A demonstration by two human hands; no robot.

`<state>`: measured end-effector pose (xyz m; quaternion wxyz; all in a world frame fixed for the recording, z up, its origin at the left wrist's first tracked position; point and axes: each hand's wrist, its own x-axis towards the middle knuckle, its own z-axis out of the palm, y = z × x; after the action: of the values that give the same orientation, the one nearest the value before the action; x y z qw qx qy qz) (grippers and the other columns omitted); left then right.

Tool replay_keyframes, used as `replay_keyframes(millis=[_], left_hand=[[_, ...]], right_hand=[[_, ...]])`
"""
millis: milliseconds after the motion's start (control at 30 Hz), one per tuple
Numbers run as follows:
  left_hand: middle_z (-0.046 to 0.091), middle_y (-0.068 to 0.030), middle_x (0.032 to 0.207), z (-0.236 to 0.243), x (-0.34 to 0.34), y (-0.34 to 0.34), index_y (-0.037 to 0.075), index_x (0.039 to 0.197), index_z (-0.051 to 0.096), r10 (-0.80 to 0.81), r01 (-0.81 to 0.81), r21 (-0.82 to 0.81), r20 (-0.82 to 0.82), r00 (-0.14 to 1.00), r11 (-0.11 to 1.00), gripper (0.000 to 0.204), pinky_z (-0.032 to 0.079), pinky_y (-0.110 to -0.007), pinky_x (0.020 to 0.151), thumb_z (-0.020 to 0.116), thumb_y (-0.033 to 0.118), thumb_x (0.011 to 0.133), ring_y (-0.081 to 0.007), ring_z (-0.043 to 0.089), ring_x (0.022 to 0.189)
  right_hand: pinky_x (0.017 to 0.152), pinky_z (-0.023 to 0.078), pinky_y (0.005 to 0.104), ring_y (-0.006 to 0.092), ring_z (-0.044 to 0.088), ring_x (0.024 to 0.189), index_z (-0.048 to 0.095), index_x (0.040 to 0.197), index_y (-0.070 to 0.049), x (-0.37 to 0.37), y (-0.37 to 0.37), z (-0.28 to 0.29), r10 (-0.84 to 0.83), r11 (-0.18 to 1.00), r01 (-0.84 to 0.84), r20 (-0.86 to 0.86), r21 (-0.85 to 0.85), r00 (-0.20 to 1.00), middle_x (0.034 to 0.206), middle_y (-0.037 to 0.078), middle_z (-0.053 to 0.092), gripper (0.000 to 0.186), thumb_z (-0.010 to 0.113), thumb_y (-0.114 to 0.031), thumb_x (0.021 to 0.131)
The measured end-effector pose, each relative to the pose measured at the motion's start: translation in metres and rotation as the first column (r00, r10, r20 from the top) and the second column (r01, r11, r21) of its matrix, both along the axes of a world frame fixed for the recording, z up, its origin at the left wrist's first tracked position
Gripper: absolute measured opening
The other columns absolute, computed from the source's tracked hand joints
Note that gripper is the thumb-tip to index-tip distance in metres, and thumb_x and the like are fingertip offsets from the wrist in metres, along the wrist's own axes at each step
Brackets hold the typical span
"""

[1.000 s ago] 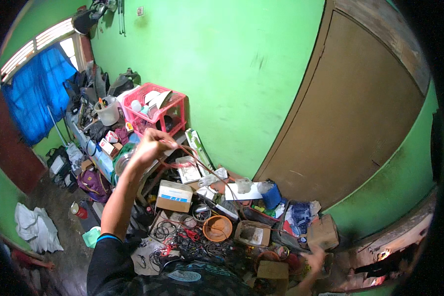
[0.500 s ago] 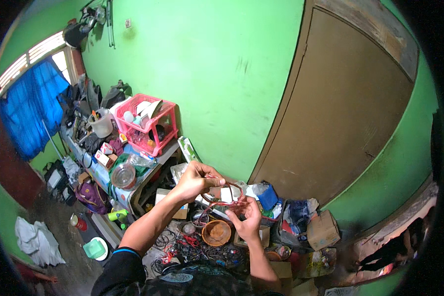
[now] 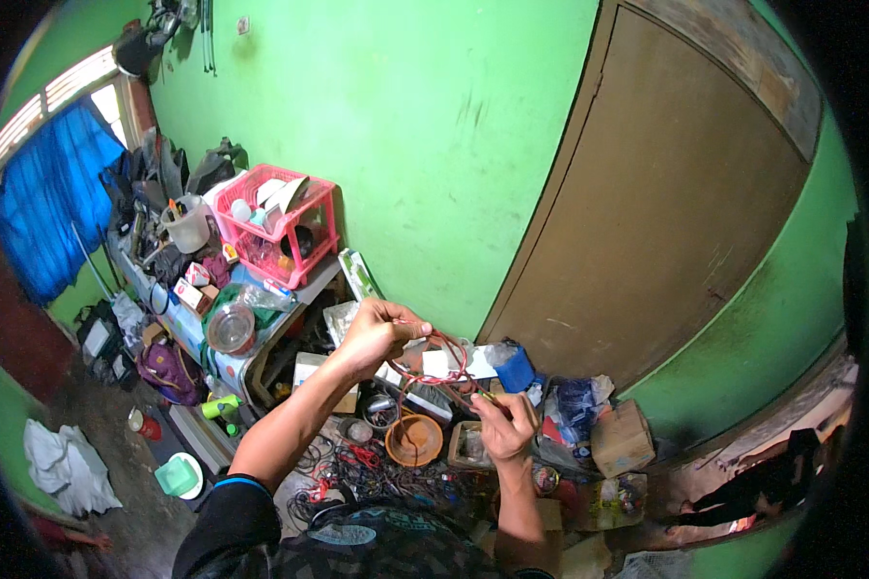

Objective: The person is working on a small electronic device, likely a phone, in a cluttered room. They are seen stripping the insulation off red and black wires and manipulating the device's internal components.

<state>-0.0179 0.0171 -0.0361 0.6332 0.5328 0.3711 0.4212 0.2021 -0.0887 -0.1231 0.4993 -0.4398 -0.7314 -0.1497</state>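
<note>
My left hand (image 3: pixel 388 333) grips a loose coil of reddish-brown cable (image 3: pixel 459 357) at its upper side, near the middle of the view. Below and to the right, my right hand (image 3: pixel 505 420) pinches a length of that cable near a small yellow-green tip. More cable hangs between them over an orange basin (image 3: pixel 428 440) on the floor. A dense tangle of black and red cables (image 3: pixel 357 468) lies beneath, beside cardboard boxes and a blue container (image 3: pixel 515 372).
At the left, a cluttered table (image 3: pixel 256 359) carries a pink rack (image 3: pixel 302 262) and bowls. A purple bag (image 3: pixel 167 372) and white cloth (image 3: pixel 63 468) lie nearby. A brown door (image 3: pixel 666 222) is behind. Dark-clothed legs (image 3: pixel 729 492) show far right, another person's hand (image 3: pixel 95 542) lower left.
My left hand has moved right and down with the cable, now gathered in loops. My right hand came up to the coil, then shifted slightly right along it.
</note>
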Motion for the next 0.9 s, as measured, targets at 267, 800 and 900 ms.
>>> replay_keyframes(millis=[267,800,900], left_hand=[[0.044,0.0034,0.049,-0.005,-0.069,0.041,-0.003,0.072,0.067,0.068,-0.066,0.037,-0.048,0.997,0.997,0.007,0.019,-0.024,0.038,0.069,0.003,0.076,-0.0040,0.030,0.039],[0.046,0.0043,0.050,0.005,-0.082,0.048,-0.001,0.071,0.066,0.114,-0.097,0.141,-0.116,0.987,0.985,0.010,0.019,-0.022,0.039,0.070,0.007,0.076,-0.0039,0.033,0.039],[0.045,0.0050,0.051,0.018,-0.046,0.033,-0.002,0.074,0.067,-0.041,0.056,0.162,-0.095,0.995,0.985,0.007,0.019,-0.022,0.039,0.070,0.004,0.076,-0.0029,0.031,0.040]], right_hand=[[0.085,0.047,0.0376,0.0250,0.058,0.091,0.064,0.079,0.003,0.148,-0.053,-0.052,-0.277,0.958,0.137,-0.691,-0.251,0.667,0.096,0.013,0.063,0.015,0.059,-0.012,0.079],[0.082,0.048,0.0372,0.0252,0.060,0.091,0.060,0.108,0.002,0.263,-0.126,-0.177,-0.796,0.571,0.659,-0.526,-0.489,0.299,0.102,0.016,0.064,0.033,0.063,0.003,0.075],[0.093,0.042,0.0362,0.0234,0.058,0.103,0.057,0.114,0.002,0.088,-0.031,-0.059,-0.402,0.862,0.104,-0.542,-0.497,0.738,0.109,0.014,0.063,0.038,0.064,-0.002,0.077]])
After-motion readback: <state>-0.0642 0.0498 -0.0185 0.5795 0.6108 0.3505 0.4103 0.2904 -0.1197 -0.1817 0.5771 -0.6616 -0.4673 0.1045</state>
